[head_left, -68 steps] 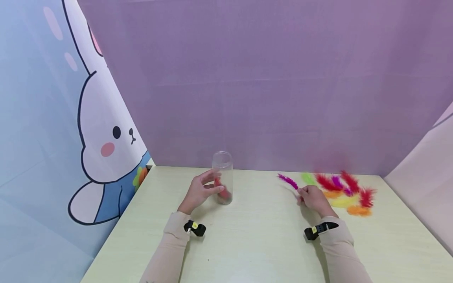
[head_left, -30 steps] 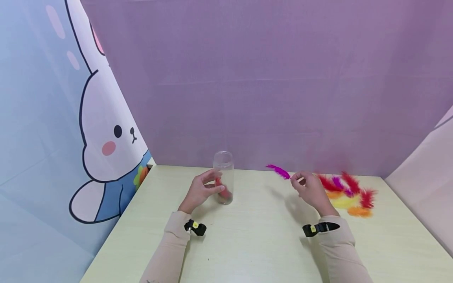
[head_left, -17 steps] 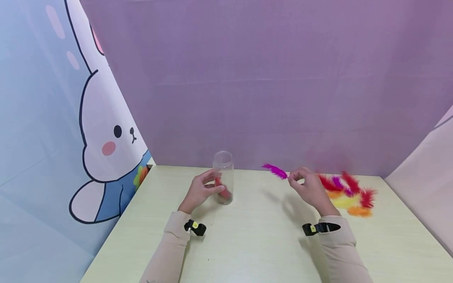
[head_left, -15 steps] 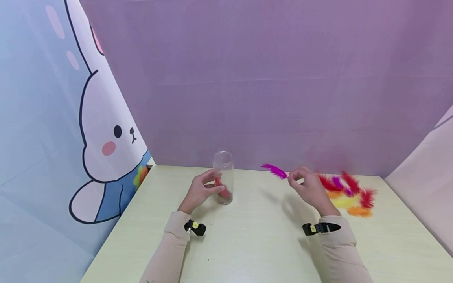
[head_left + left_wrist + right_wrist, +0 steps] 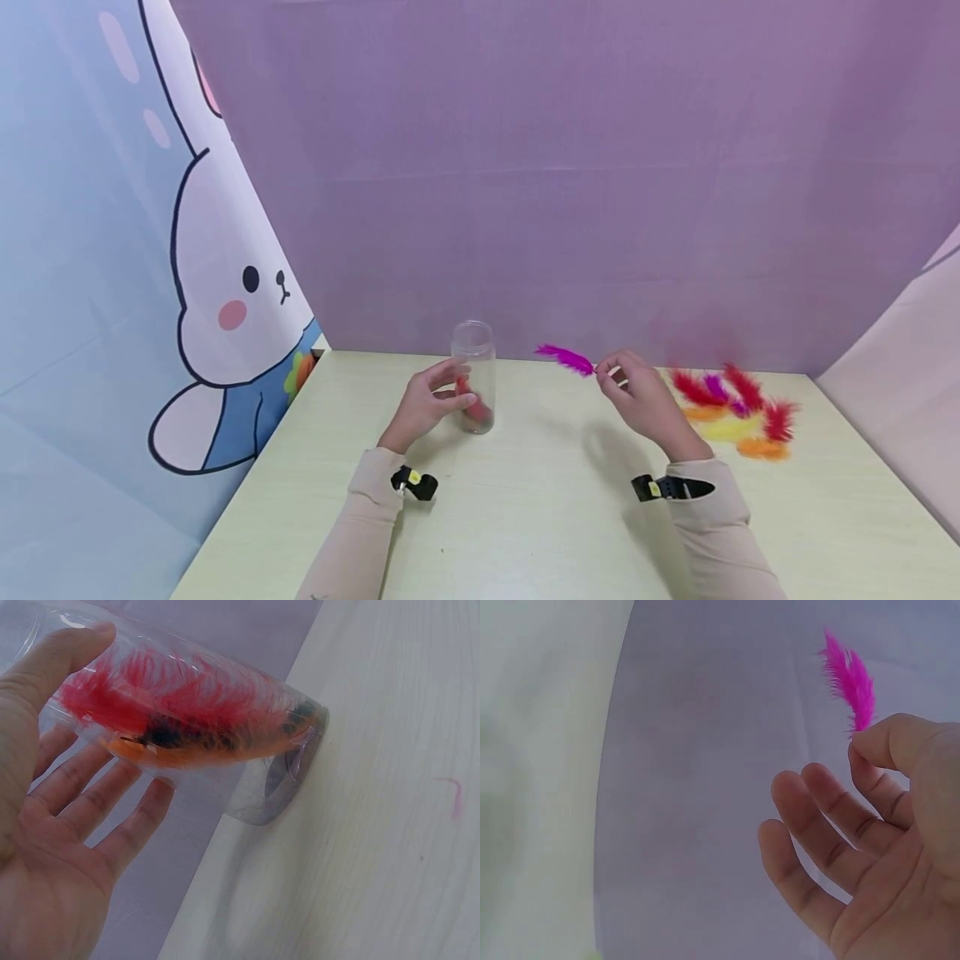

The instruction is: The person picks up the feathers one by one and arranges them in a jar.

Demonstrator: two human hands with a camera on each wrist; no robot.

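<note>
A clear jar (image 5: pixel 486 375), open at the top, stands upright on the left of the table. Inside it lie red and orange feathers (image 5: pixel 180 712) with dark patches. My left hand (image 5: pixel 423 404) holds the jar's side, its thumb on one side and its fingers on the other. Between thumb and index finger, my right hand (image 5: pixel 641 398) pinches a magenta feather (image 5: pixel 566 359) by its quill end. That feather is held above the table, right of the jar, its tip pointing left. The other fingers of the right hand (image 5: pixel 900 832) are loosely bent.
Loose feathers lie right of my right hand: red (image 5: pixel 742 387), purple (image 5: pixel 716 387), yellow (image 5: pixel 729 429) and orange (image 5: pixel 762 448). The pale wooden table (image 5: pixel 517 517) ends at a purple cloth backdrop (image 5: pixel 562 183). A rabbit-print sheet (image 5: pixel 217 333) hangs on the left.
My right hand has lifted the magenta feather from beside the loose feathers and carried it left, closer to the jar. The left hand and the jar have stayed in place.
</note>
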